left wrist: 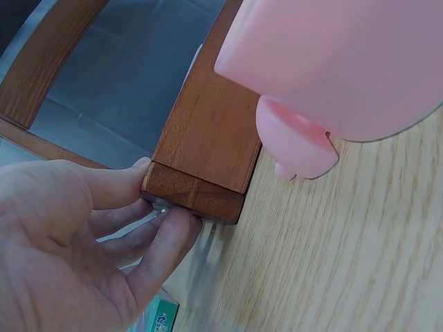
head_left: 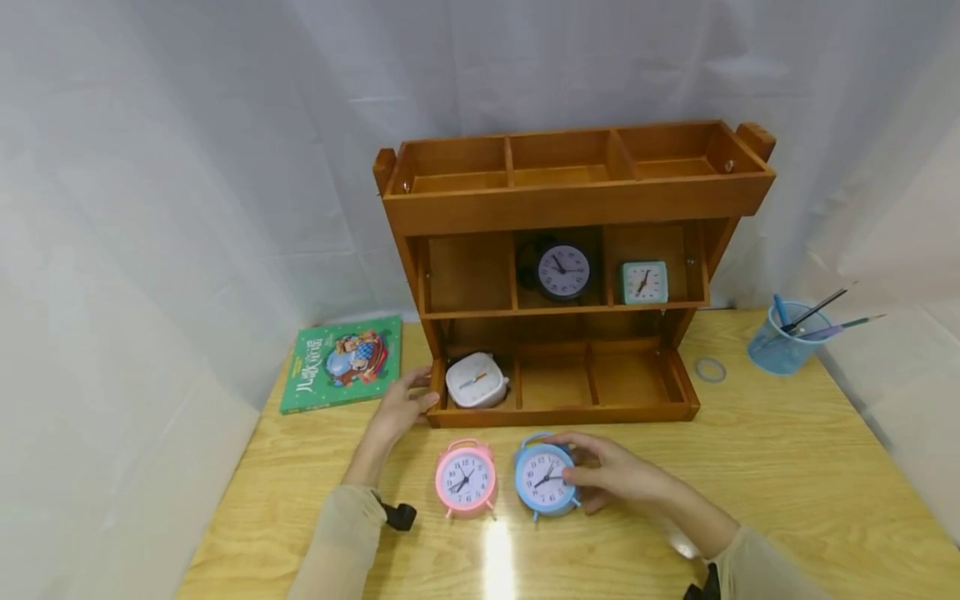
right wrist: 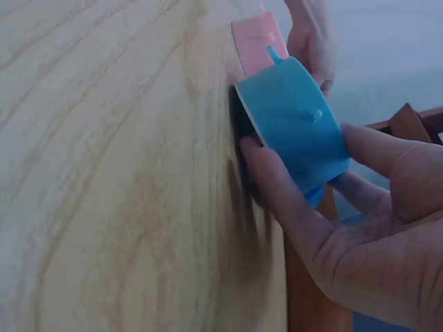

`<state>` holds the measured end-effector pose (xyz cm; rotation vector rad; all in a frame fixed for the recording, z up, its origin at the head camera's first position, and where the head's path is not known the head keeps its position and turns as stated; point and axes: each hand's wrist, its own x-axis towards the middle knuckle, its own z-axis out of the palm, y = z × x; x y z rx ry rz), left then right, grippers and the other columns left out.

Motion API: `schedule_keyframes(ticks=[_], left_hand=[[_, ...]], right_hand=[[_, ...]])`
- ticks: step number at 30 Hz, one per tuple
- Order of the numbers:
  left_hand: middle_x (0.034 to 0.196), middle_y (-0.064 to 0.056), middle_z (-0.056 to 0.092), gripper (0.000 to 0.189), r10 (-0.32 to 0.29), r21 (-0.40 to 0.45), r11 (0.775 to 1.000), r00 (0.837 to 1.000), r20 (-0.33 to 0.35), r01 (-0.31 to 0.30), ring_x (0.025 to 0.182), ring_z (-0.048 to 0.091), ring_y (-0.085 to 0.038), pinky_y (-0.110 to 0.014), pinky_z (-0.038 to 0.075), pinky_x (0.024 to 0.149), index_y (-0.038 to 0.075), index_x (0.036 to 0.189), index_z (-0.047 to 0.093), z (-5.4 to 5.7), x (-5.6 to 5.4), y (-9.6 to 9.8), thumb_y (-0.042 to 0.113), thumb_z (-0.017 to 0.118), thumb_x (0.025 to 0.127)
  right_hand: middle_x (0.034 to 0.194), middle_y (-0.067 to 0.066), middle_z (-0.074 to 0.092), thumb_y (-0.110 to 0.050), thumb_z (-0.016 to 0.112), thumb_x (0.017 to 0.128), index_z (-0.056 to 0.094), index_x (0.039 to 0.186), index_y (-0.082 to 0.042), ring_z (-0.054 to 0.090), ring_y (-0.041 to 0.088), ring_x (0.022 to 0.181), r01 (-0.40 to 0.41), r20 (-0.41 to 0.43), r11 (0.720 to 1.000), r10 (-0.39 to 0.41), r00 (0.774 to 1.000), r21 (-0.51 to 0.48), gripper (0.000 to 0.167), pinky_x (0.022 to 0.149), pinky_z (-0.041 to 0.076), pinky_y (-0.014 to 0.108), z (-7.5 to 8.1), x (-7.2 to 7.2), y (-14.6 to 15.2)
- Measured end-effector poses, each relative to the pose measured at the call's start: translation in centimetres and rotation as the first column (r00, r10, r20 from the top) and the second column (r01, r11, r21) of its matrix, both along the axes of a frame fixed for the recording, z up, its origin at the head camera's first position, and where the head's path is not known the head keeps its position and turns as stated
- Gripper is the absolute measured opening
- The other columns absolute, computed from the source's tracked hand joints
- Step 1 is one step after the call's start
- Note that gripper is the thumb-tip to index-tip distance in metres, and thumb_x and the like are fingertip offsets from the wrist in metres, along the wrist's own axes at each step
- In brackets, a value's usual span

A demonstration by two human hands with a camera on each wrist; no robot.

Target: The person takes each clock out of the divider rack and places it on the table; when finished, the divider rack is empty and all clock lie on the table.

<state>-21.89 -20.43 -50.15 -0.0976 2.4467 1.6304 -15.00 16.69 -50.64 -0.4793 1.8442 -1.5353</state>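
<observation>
My right hand (head_left: 611,471) grips a blue twin-bell style alarm clock (head_left: 542,479) by its right side, thumb on the front rim and fingers behind. The right wrist view shows the clock's blue casing (right wrist: 294,121) between thumb and fingers. A pink alarm clock (head_left: 466,479) stands on the table to its left, untouched. My left hand (head_left: 400,404) holds the lower left corner of a wooden shelf (head_left: 562,414); in the left wrist view thumb and fingers pinch the shelf's end (left wrist: 194,194). A white clock (head_left: 476,381) sits in the shelf's bottom left compartment.
The middle tier carries a black round clock (head_left: 563,272) and a mint square clock (head_left: 643,282). Left of the shelf lies a green book (head_left: 341,364). To the right are a ring (head_left: 710,370) and a blue mesh cup (head_left: 783,348) with pens and brushes.
</observation>
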Motion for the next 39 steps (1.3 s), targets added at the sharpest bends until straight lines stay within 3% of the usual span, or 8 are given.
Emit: schedule_keyframes(ticks=[9, 26, 32, 36, 39], left_hand=[[0.154, -0.033, 0.049, 0.056, 0.000, 0.000, 1.000, 1.000, -0.003, 0.000, 0.134, 0.058, -0.049, -0.043, 0.063, 0.091, -0.002, 0.158, 0.041, -0.1, 0.0, 0.0, 0.002, 0.059, 0.105], [0.153, -0.033, 0.049, 0.056, 0.002, 0.004, 1.000, 1.000, -0.008, -0.002, 0.133, 0.059, -0.050, -0.044, 0.064, 0.092, -0.002, 0.158, 0.042, -0.2, 0.0, 0.0, 0.003, 0.059, 0.105], [0.153, -0.032, 0.050, 0.056, 0.009, 0.001, 1.000, 1.000, -0.001, -0.009, 0.132, 0.059, -0.049, -0.043, 0.064, 0.091, -0.001, 0.158, 0.042, -0.2, 0.0, 0.1, 0.003, 0.060, 0.105], [0.154, -0.032, 0.050, 0.056, 0.010, 0.000, 1.000, 1.000, 0.001, -0.010, 0.132, 0.059, -0.048, -0.043, 0.063, 0.091, -0.001, 0.158, 0.042, -0.1, 0.0, 0.1, 0.003, 0.060, 0.105], [0.154, -0.032, 0.049, 0.056, 0.006, -0.002, 1.000, 1.000, 0.001, -0.006, 0.133, 0.059, -0.049, -0.044, 0.063, 0.092, -0.001, 0.158, 0.042, -0.2, 0.0, 0.0, 0.003, 0.059, 0.106]], right_hand=[[0.122, 0.024, 0.063, -0.016, 0.067, 0.104, 0.050, 0.154, -0.007, 0.071, 0.021, 0.071, 0.090, -0.161, 0.982, -0.063, 0.985, 0.168, 0.054, 0.060, 0.066, 0.040, 1.4, 0.9, -0.9], [0.135, 0.030, 0.059, -0.012, 0.068, 0.102, 0.052, 0.152, -0.003, 0.071, 0.024, 0.067, 0.122, -0.186, 0.968, -0.082, 0.979, 0.218, 0.053, 0.058, 0.066, 0.043, 1.9, 1.2, -1.2], [0.136, 0.032, 0.059, -0.009, 0.067, 0.102, 0.053, 0.149, -0.001, 0.070, 0.020, 0.066, 0.115, -0.210, 0.969, -0.069, 0.975, 0.218, 0.050, 0.056, 0.065, 0.037, 1.8, 1.1, -1.2], [0.138, 0.031, 0.060, -0.010, 0.068, 0.101, 0.057, 0.146, -0.001, 0.071, 0.022, 0.079, 0.127, -0.252, 0.961, -0.063, 0.966, 0.245, 0.047, 0.061, 0.066, 0.036, 1.7, 1.1, -1.2], [0.140, 0.025, 0.063, -0.019, 0.071, 0.101, 0.059, 0.145, -0.007, 0.070, 0.030, 0.105, 0.192, -0.350, 0.921, -0.066, 0.934, 0.340, 0.048, 0.079, 0.066, 0.047, 2.0, 1.3, -1.4]])
